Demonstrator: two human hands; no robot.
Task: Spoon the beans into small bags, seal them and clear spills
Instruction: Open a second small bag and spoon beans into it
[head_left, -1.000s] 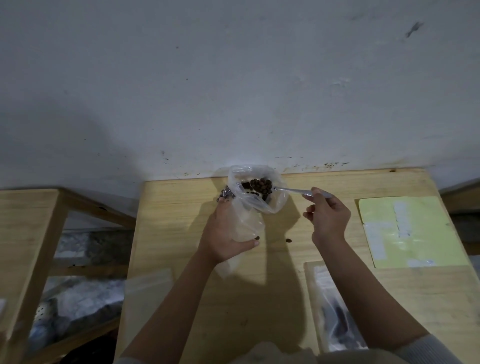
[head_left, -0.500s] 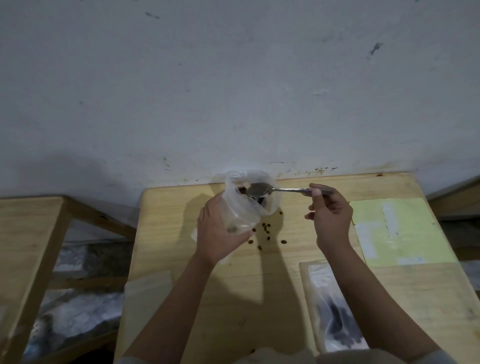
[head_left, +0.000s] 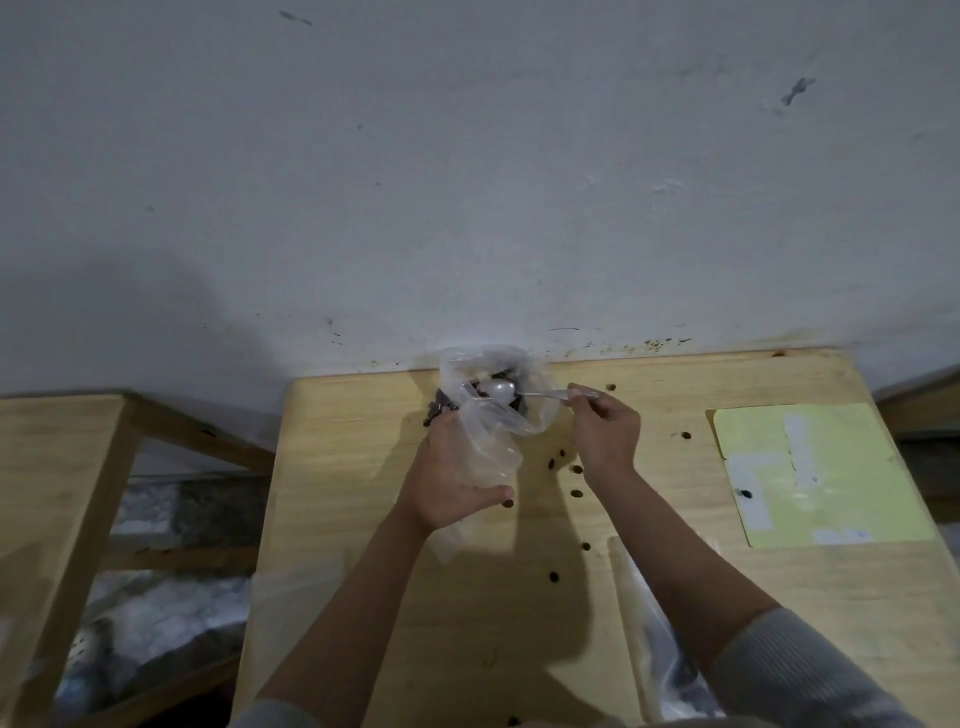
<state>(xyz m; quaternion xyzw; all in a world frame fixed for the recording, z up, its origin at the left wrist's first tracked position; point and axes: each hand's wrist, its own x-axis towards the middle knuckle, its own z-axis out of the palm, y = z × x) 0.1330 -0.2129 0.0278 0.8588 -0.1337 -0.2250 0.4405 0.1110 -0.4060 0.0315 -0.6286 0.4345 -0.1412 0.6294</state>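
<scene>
Gripping the clear plastic bag round its middle, the left hand has fingers wrapped behind it and thumb curled across the front; bag is held upright above the wooden table, near the far edge by the wall. Right hand is closed on the handle of a metal spoon, pinched betw. thumb and curled fingers; handle runs roughly level, bowl sits inside the bag's open mouth. Hands are apart, just either side of the bag; neither touches the other.

Bag: thin, see-through, crumpled; mouth gapes wide at top; lower part hangs slack below the left hand. Dark beans show inside the mouth behind the spoon bowl; a further clump of dark beans shows at the bag's left side, just above the left hand; cannot tell whether inside or outside the plastic. Spoon bowl looks pale and shiny; contents cannot be told.

Spills: loose beans lie scattered on the table right of and nearer than the bag; several more toward the near edge; one by the far edge; one on the yellow sheet at right.

Other: second plastic bag w/ dark contents lies flat on the table under the right forearm; wooden frame stands left of the table.
</scene>
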